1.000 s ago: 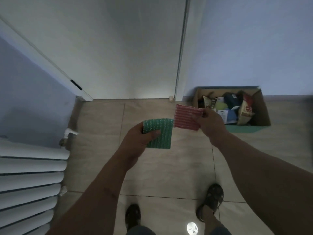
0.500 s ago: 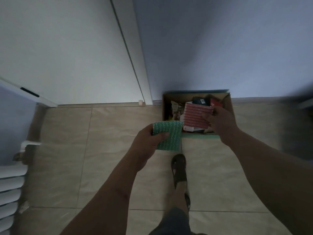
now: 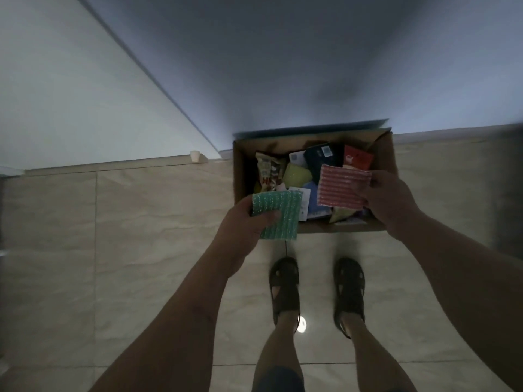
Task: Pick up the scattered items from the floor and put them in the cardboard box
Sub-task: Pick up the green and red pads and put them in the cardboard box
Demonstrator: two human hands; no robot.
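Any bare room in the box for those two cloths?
Cardboard box is crowded with packets throughout. A dark gap along its left wall, beside the snack bag. Red cloth hangs over the middle; green cloth over the near-left corner.

head cam | worn high, looks steeply down and forward | cardboard box [image 3: 383, 154] near, by feet | single view

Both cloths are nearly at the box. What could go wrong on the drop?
The green cloth in the left hand hangs over the near-left corner of the cardboard box, so it may land on the floor. The red cloth in the right hand is over the opening, but the box looks full; it may slide off.
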